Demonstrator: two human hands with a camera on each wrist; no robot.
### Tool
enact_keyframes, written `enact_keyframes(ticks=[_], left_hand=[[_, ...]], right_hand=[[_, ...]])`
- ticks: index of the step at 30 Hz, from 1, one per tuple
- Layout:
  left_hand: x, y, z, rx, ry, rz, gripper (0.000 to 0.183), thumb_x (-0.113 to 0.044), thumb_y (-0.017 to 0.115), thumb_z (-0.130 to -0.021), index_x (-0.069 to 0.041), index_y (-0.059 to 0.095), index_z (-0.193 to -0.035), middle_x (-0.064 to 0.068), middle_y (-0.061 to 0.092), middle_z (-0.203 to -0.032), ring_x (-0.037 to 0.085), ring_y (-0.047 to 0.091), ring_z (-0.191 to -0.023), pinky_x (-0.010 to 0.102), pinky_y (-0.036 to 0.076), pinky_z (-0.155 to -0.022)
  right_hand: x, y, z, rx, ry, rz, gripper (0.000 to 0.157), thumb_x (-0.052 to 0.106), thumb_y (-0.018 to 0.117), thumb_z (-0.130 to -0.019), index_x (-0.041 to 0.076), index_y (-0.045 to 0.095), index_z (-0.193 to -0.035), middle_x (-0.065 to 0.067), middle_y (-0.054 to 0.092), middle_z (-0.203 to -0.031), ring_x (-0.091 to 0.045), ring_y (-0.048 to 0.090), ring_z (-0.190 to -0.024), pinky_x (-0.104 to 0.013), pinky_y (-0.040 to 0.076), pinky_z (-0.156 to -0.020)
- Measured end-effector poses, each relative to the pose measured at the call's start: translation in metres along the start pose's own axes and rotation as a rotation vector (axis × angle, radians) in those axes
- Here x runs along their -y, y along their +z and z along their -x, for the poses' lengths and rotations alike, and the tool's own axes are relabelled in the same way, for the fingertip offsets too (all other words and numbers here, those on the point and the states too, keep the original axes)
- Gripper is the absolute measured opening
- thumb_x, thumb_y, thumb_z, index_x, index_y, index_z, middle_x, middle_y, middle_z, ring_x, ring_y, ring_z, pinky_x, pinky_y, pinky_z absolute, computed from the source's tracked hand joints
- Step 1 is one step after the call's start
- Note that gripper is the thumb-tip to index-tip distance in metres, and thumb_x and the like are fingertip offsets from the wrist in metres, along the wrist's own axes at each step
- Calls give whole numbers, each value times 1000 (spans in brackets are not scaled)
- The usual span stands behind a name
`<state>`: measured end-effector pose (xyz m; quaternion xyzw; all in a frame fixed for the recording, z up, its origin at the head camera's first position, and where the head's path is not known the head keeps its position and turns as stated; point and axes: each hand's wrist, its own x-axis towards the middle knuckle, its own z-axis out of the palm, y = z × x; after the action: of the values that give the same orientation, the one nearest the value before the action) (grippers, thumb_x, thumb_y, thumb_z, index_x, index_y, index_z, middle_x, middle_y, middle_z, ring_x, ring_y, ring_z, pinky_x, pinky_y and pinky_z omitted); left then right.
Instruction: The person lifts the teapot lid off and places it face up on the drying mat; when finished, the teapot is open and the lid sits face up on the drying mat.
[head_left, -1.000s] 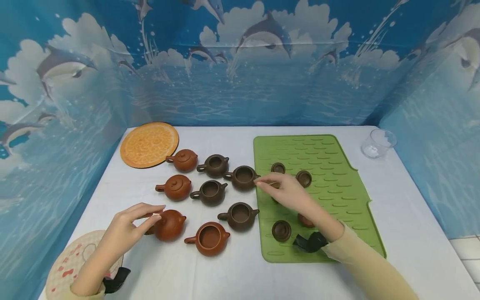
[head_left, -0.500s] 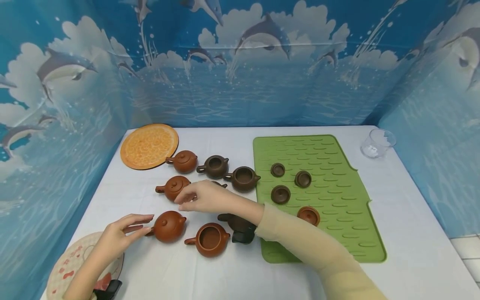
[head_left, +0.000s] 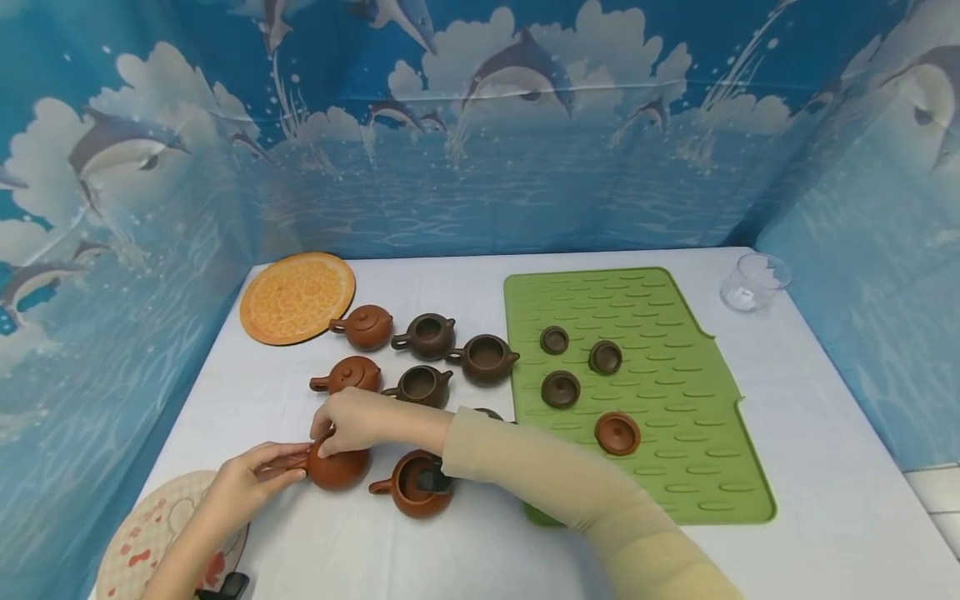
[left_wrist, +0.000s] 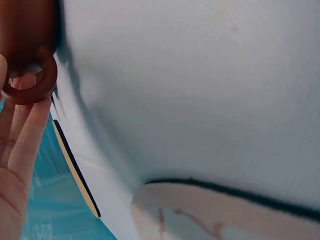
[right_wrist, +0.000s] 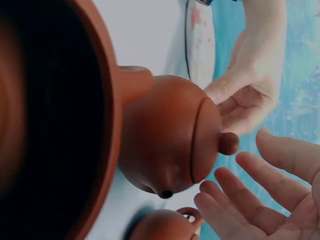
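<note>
A lidded reddish-brown clay teapot [head_left: 341, 472] stands at the front left of the table. My left hand [head_left: 251, 482] pinches its ring handle [left_wrist: 47, 75] between thumb and fingers. Just over the lid is my right hand [head_left: 352, 419], its loosely bent fingers apart from one another. In the right wrist view, the lid's round knob [right_wrist: 229, 143] sits close to those fingertips with a gap between. Beside this pot stands a lidless reddish teapot [head_left: 420, 507], partly covered by the right wrist strap; its rim [right_wrist: 107, 100] looms large in the right wrist view.
Behind are two lidded reddish teapots [head_left: 354, 375] and several lidless dark ones [head_left: 486, 371]. A green mat [head_left: 675, 467] at right bears dark lids [head_left: 561, 389] and a reddish lid [head_left: 618, 433]. Round mats [head_left: 296, 300] lie at left; a clear glass [head_left: 750, 287] stands back right.
My right hand has swept left from over the green mat to the front lidded teapot. My left hand drew back slightly, then came in to the handle.
</note>
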<state>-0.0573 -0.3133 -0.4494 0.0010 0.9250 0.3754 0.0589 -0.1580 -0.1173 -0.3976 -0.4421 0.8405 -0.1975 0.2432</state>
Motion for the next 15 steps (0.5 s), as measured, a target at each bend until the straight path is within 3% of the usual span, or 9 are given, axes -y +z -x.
enact_keyframes(ticks=[9,15], left_hand=[[5,2,-4,-17,18,-7,28,-7,78,-82,-4,75,-110,9,74,-100,-7,65,-86,15,56,-72],[8,4,-3,-52,26,-52,26,-9,79,-82,-7,77,-108,5,75,-98,-10,62,-85,14,56,-72]], right_hand=[[6,11,-2,-20,16,155,12,27,74,-89,25,76,-101,14,68,-94,2,58,-89,-9,45,-74],[8,13,0,-44,-2,182,9,26,75,-88,22,75,-97,14,67,-90,2,58,-84,-8,44,-71]])
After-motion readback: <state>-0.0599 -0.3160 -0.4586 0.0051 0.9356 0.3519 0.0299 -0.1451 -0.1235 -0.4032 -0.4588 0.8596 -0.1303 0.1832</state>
